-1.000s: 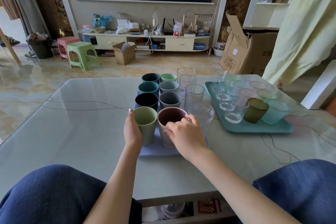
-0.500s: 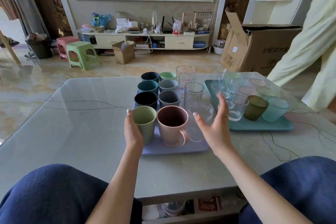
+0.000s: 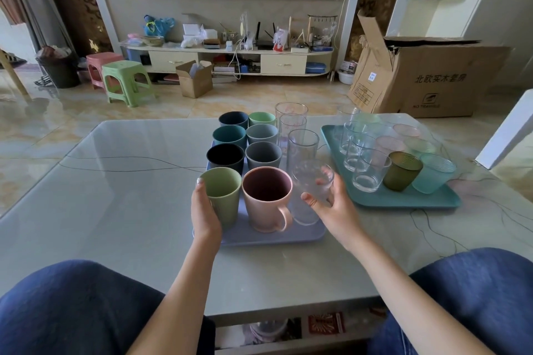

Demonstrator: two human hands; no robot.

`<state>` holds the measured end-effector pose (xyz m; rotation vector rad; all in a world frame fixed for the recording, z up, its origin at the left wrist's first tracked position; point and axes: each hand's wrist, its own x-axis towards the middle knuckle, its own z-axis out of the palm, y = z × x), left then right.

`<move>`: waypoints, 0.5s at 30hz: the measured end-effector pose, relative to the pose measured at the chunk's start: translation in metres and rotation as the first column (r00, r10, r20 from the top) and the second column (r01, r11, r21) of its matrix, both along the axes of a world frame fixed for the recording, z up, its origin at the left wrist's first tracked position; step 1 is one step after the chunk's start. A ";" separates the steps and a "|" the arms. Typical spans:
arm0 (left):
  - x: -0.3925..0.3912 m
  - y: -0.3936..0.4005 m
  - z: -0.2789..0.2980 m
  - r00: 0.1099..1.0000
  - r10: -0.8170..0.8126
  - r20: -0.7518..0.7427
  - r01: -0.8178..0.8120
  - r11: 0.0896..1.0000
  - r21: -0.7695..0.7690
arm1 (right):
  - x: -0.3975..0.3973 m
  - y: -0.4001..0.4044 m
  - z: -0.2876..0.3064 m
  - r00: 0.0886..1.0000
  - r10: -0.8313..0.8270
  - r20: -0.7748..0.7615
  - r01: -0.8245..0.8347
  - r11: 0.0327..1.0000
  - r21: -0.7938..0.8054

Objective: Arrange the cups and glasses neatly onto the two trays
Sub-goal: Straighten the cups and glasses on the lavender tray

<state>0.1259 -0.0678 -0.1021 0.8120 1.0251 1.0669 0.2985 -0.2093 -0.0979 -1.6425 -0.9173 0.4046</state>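
Glossy pale table (image 3: 121, 196), lavender tray (image 3: 274, 238) near front edge, teal tray (image 3: 403, 200) to its right

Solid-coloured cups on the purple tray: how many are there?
8, in two columns on the purple tray. Left: navy, teal, black, green. Right: light green, two grey, pink. None seem hidden.

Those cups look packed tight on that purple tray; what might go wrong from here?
The right hand wraps around a clear glass that sits right beside the pink mug and a tall glass; moving it may clink or tip a neighbour. The mug's handle points toward the purple tray's near edge, so a wrist could catch it. The left hand holds the green cup at the tray's left edge, where a nudge might slide it off.
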 end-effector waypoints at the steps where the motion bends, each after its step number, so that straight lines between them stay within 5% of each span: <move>1: 0.000 -0.001 0.000 1.000 0.005 0.004 -0.004 1.000 -0.009 | 0.000 0.000 -0.001 1.000 -0.003 0.000 0.003 1.000 0.004; 15: -0.002 -0.012 0.000 0.995 0.066 -0.071 -0.068 0.997 -0.023 | -0.002 0.001 -0.003 0.996 -0.045 0.077 0.046 0.999 0.001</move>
